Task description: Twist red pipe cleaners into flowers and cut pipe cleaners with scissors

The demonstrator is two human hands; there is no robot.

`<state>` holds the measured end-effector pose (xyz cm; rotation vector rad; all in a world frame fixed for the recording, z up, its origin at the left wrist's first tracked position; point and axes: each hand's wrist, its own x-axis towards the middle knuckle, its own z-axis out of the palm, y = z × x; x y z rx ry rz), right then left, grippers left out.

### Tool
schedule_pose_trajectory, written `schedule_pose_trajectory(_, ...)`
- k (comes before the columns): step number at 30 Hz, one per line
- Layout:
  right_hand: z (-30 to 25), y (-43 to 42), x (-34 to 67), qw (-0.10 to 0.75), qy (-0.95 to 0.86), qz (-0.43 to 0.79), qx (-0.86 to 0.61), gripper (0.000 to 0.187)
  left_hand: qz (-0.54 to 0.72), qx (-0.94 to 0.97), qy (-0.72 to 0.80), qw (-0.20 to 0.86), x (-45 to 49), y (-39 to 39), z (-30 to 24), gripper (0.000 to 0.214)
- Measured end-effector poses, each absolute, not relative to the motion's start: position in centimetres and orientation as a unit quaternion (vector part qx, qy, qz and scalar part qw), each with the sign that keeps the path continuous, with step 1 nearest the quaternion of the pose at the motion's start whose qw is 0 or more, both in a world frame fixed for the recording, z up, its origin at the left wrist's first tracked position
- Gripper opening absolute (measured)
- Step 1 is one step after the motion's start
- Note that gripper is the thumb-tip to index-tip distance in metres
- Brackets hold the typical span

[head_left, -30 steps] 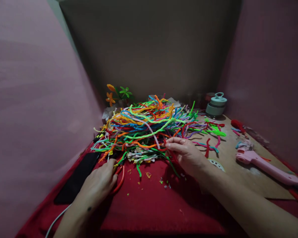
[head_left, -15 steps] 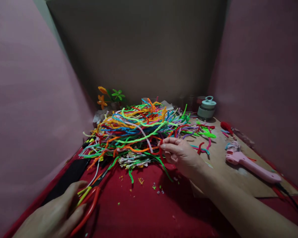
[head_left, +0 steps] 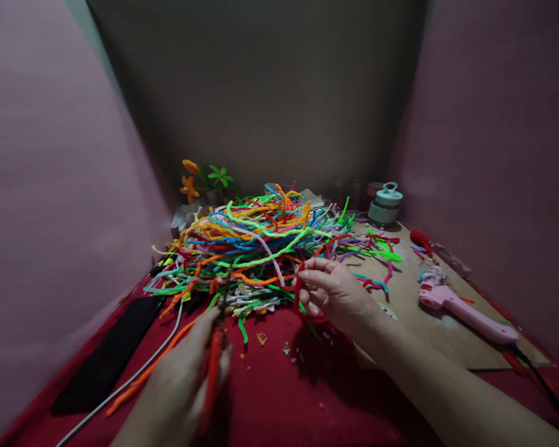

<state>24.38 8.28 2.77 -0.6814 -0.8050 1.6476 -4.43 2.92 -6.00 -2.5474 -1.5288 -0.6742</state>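
Observation:
My right hand [head_left: 333, 288] is in front of the pile, its thumb and fingers pinching a short red pipe cleaner [head_left: 298, 292] that hangs down. At lower left, my left hand [head_left: 186, 379] is closed around red-handled scissors [head_left: 212, 375]. Motion smears them, and their dark blades point up toward the pile. Behind both hands lies a large heap of coloured pipe cleaners [head_left: 261, 239]. A bundle of pale cut ends [head_left: 254, 300] pokes out at its front. One orange pipe cleaner [head_left: 137, 385] stretches beside my left hand.
A black flat slab [head_left: 107, 360] and a white cable [head_left: 135, 363] lie at left. On the right, a pink tool [head_left: 468, 315] with a black cord rests on a brown board [head_left: 400, 292]. A teal-lidded jar [head_left: 386, 205] and pipe-cleaner flowers [head_left: 205, 180] stand behind. Scraps dot the red cloth [head_left: 279, 397].
My left hand has moved right and up with the scissors, swinging the blades more upright. That uncovers the black slab, the cable and the orange pipe cleaner. My right hand stays nearly in place.

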Motion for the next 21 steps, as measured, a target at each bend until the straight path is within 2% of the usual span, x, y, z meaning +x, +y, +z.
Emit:
schedule_pose_trajectory(3, 3.0, 8.0, 24.4, 0.56, -0.342, 0.7, -0.282, 0.019, -0.23, -0.852, -0.468, 0.045, 2.1, 5.3, 0.6, 0.051)
schedule_pose_trajectory(5, 3.1, 7.9, 24.4, 0.56, -0.349, 0.701, -0.272, 0.019, -0.227, -0.864, -0.447, 0.045, 4.8, 5.5, 2.2, 0.053)
schedule_pose_trajectory(10, 3.0, 7.8, 24.2, 0.559, -0.362, 0.705, -0.244, 0.017, -0.215, -0.874, -0.434, 0.042, 5.8, 5.1, 1.4, 0.058)
schedule_pose_trajectory(21, 3.0, 7.5, 24.2, 0.547, -0.378, 0.716, -0.213, 0.018, -0.209, -0.863, -0.452, 0.08, 6.5, 4.5, 1.9, 0.049)
